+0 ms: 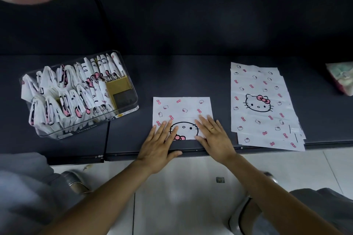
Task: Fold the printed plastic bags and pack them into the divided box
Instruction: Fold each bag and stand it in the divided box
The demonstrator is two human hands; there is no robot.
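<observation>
A white plastic bag [181, 109] printed with pink bows and a cat face lies folded in half on the dark table, near its front edge. My left hand [162, 141] presses flat on the bag's lower left part, fingers straight. On the lower right part my right hand [214, 135] lies flat too, a ring on one finger. A stack of unfolded printed bags [261, 105] is spread out to the right. At the left stands the clear divided box [124, 89], holding several folded bags upright; its right-hand compartments show bare yellow dividers.
The dark table [191, 74] ends just below my hands, with white floor tiles [191, 187] beyond the edge. A pale bundle [342, 78] sits at the far right edge. A black cable [106, 139] runs down the table front by the box.
</observation>
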